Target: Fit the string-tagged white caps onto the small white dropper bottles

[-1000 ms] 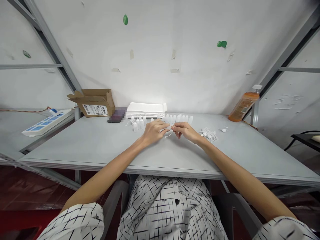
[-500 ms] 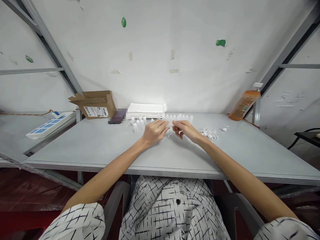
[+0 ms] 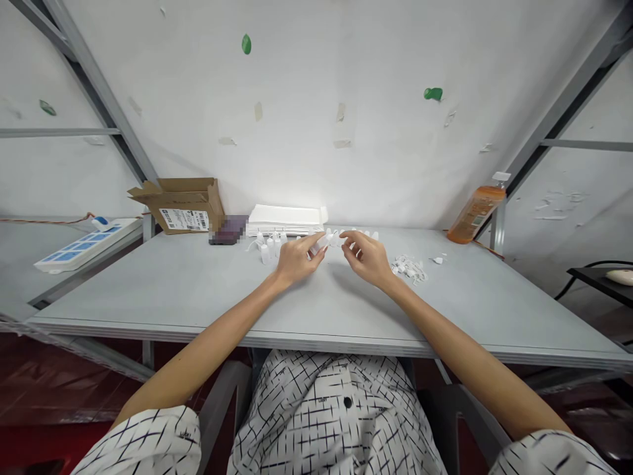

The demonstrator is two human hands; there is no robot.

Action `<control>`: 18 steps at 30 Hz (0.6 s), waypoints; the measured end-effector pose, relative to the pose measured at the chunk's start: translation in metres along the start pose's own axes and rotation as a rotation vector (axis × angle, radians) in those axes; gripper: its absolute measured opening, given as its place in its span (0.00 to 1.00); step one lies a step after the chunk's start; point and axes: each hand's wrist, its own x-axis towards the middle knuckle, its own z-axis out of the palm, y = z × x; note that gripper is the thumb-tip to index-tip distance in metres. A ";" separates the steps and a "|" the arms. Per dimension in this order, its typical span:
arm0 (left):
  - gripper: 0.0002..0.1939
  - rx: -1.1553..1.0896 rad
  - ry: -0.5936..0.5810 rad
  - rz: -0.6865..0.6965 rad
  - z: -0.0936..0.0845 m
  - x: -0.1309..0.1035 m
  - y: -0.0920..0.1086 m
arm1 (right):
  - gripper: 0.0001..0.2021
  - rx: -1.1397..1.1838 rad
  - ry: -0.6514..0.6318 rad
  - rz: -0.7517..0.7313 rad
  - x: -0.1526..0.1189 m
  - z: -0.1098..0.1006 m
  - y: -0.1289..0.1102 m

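My left hand (image 3: 299,258) pinches a small white bottle (image 3: 319,245) between thumb and fingers, tilted toward the right. Just right of it is my right hand (image 3: 364,256), its fingers curled and the thumb apart from the forefinger, with nothing visible between them. Behind both hands runs a row of small white bottles (image 3: 374,235), partly hidden by them. More white bottles (image 3: 264,254) stand left of my left hand. To the right of my right hand lies a pile of small white parts with cords (image 3: 409,268).
A stack of white sheets (image 3: 284,216), an open cardboard box (image 3: 184,208) and a dark object (image 3: 228,231) are at the back left. A power strip (image 3: 89,245) lies far left. An orange bottle (image 3: 477,213) leans at the back right. One white piece (image 3: 438,260) lies apart.
My hands have come apart slightly. My right hand's fingers have opened from their pinch, and the white bottle in my left hand now shows more. The view has shifted slightly.
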 end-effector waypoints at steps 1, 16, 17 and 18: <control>0.15 -0.004 -0.017 -0.012 0.000 0.000 0.000 | 0.10 -0.025 0.005 -0.064 -0.001 0.001 0.001; 0.14 0.034 -0.055 0.021 0.005 -0.002 -0.004 | 0.13 0.042 -0.079 -0.071 -0.004 0.012 -0.003; 0.14 0.031 -0.063 0.018 0.005 -0.002 -0.004 | 0.13 0.052 -0.081 -0.073 -0.004 0.013 -0.003; 0.14 0.029 -0.073 0.015 0.005 -0.002 -0.003 | 0.12 0.063 -0.079 -0.078 -0.005 0.013 -0.003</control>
